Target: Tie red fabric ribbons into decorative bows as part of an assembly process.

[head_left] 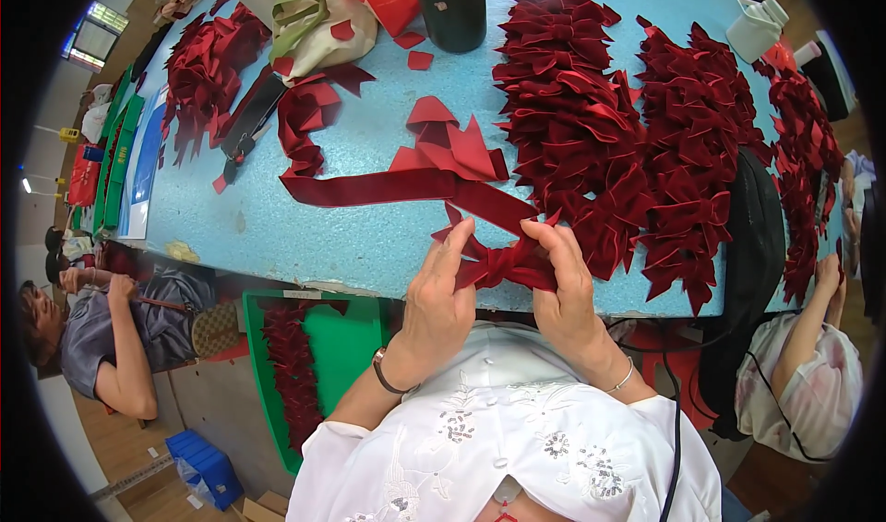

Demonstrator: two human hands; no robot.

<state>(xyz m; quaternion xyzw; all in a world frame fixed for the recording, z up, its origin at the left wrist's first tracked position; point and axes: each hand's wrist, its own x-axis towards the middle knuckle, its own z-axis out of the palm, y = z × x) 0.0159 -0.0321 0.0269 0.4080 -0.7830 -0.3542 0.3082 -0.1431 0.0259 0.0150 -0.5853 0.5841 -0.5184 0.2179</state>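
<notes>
Between my two hands, near the table's front edge, is a dark red velvet bow (503, 268) with a knot at its middle. My left hand (441, 287) pinches its left loop, thumb and fingers closed. On the other side my right hand (563, 287) grips the right loop the same way. A long red velvet ribbon (369, 190) lies just beyond, running from the left and passing close to my right fingertips; whether it joins the bow I cannot tell. Cut red ribbon pieces (448, 144) lie behind it.
Rows of finished bows (572, 107) stand right on the blue table (249, 236), with another heap (208, 70) at far left. Scissors (245, 139), a cloth bag (323, 24) and a dark flask (450, 10) sit beyond. A green tray (346, 347) of bows is below left. Other people sit on both sides.
</notes>
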